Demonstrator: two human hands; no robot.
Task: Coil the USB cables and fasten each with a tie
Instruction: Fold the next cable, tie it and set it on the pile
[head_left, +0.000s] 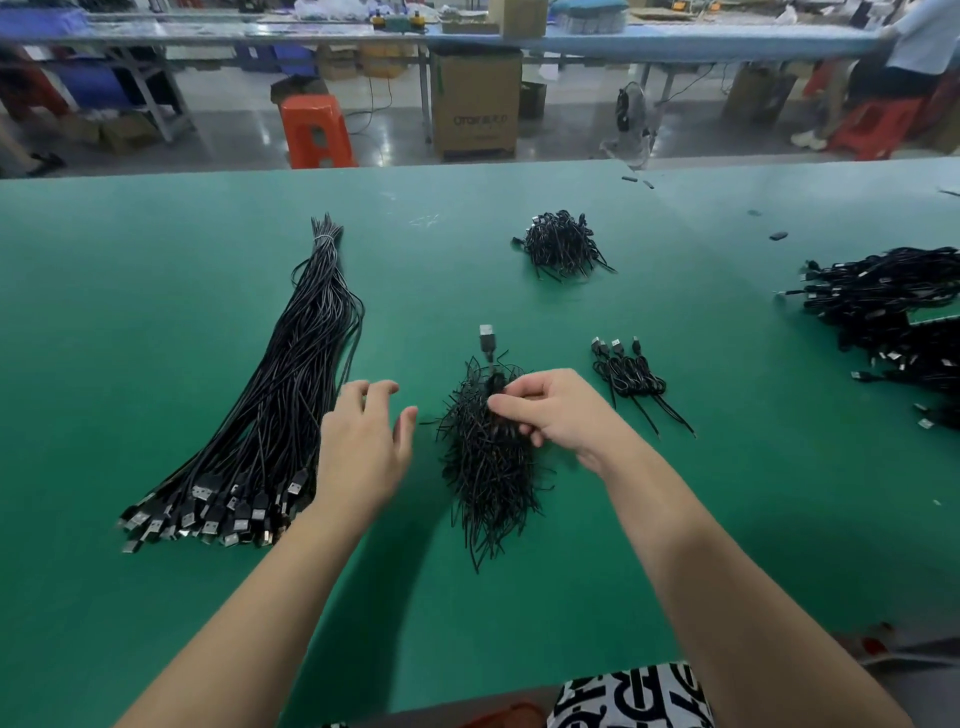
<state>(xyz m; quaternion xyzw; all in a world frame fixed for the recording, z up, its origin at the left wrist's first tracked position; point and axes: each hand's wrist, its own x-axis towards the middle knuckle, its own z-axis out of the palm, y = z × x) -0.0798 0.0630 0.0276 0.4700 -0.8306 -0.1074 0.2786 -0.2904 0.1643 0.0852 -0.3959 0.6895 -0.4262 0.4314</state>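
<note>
My right hand (550, 410) holds a coiled USB cable (487, 343) over the tie pile (488, 467), so ties are close. My left hand (363, 441) hovers, grip wide.

Green table (156, 364); black USB cables (291, 364) with silver plugs; black ties (488, 467); orange stool (317, 130); brown box (475, 104); black-white lettered cloth (628, 696).
</note>
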